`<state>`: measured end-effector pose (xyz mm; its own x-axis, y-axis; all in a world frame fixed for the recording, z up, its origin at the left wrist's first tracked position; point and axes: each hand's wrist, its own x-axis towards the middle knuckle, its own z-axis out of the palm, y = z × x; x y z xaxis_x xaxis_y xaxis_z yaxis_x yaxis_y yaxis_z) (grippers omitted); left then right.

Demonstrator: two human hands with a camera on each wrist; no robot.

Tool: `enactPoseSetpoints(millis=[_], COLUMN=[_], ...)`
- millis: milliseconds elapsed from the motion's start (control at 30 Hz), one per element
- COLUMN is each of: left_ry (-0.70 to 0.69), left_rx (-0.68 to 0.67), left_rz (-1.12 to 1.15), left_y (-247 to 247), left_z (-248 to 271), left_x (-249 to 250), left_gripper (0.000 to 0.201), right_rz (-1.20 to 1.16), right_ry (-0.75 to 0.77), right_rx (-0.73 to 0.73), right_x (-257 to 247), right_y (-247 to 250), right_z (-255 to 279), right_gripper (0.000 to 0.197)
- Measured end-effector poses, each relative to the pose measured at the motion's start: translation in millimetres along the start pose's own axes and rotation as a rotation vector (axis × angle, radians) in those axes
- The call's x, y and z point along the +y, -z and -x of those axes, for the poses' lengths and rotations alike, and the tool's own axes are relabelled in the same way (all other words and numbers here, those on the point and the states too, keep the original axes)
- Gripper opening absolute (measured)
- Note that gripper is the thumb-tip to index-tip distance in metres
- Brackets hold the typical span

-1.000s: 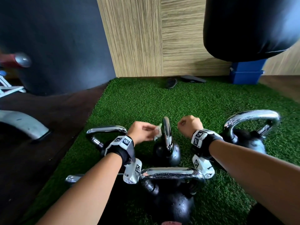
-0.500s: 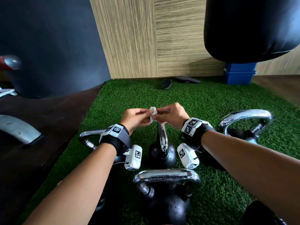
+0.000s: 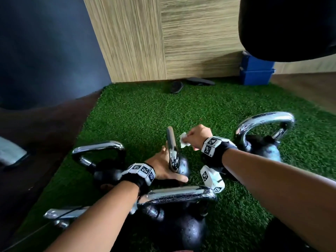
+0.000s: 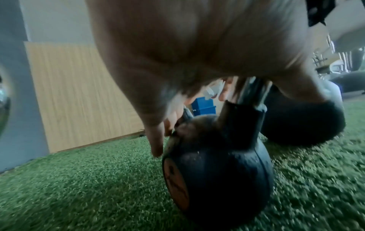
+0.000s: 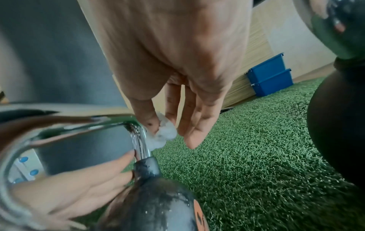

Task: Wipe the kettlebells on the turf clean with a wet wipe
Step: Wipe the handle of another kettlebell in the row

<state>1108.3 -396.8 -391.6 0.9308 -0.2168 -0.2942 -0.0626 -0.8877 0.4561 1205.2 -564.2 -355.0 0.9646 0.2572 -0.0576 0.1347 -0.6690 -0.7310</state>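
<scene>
A small black kettlebell (image 3: 182,167) with a chrome handle (image 3: 171,142) stands mid-turf. My left hand (image 3: 160,165) rests on its body, fingers (image 5: 82,186) straight and flat against the ball (image 5: 158,203). My right hand (image 3: 197,135) pinches a crumpled white wet wipe (image 3: 183,140) between thumb and fingers. The wipe (image 5: 163,136) touches the handle (image 5: 140,140) near its far end. In the left wrist view the same kettlebell (image 4: 217,171) fills the centre, with my left fingertips (image 4: 156,146) beside it.
Three more chrome-handled kettlebells stand close: one left (image 3: 99,150), one right (image 3: 263,124), one nearest me (image 3: 178,196). A black punching bag (image 3: 291,24) hangs top right above blue boxes (image 3: 256,73). Sandals (image 3: 176,87) lie by the wood wall. Dark floor (image 3: 45,142) borders the turf (image 3: 136,115).
Both hands pinched the wipe above the handle half a second ago. My left hand has let go and dropped onto the kettlebell; my right hand has brought the wipe down to the handle.
</scene>
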Motion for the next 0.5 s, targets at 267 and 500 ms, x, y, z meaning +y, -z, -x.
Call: enactPoseSetpoints(millis=[267,500], left_ry=[-0.121,-0.116], left_rx=[0.073,0.112], left_rz=[0.055,-0.146], left_y=[-2,-20], left_z=[-9,-14], left_x=[-30,-48], left_gripper=[0.024,0.108], right_rz=[-0.002,0.000], right_ry=[-0.043,-0.072], right_rx=[0.010,-0.074], right_x=[-1,0], right_y=[-21,-42], right_z=[-2,-9], right_gripper=[0.019,0.037])
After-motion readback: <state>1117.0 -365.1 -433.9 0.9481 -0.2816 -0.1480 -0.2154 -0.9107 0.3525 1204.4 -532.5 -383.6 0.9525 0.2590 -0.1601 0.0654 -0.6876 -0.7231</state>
